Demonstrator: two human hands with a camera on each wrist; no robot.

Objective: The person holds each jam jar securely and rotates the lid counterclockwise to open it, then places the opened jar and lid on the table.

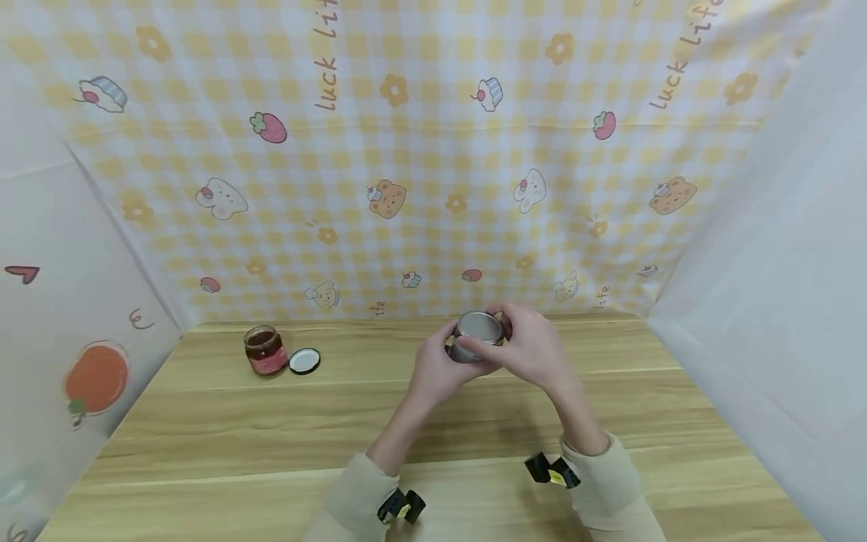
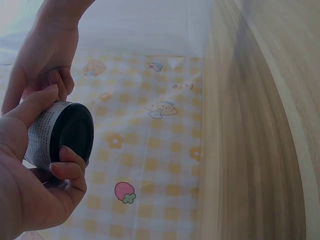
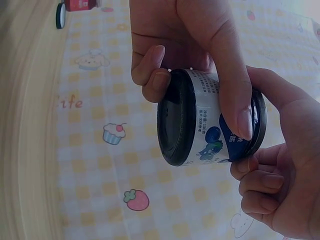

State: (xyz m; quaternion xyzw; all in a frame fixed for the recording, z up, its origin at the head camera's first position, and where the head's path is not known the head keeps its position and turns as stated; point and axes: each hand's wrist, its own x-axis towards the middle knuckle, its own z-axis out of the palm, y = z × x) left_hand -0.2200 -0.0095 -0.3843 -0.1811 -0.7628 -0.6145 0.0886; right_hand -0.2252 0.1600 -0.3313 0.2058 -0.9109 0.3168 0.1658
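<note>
As the head view shows, the left hand (image 1: 436,369) and the right hand (image 1: 531,342) meet round a small cylindrical jar (image 1: 480,328), its flat grey top facing up, over the far part of a pale wooden table (image 1: 271,436). Both hands' fingers bend round it, the right thumb crossing its front. Well to the left, a red-labelled dark glass jar (image 1: 266,351) stands with its mouth open, and just beside it lies a black-rimmed round white lid (image 1: 305,361). Behind hangs a yellow-and-white checked cloth (image 1: 433,158) printed with strawberries and flowers.

From the left wrist, the held jar's black base shows, well apart from the wood. Left fingers curl at the base's edge, and another digit lies on the finely printed white label; the right fingers are bent close by, their contact partly hidden.

From the right wrist, a blueberry picture appears on that label beneath the left thumb. The right hand pinches the rim at the top end, one digit on one side, curled fingers opposite.
</note>
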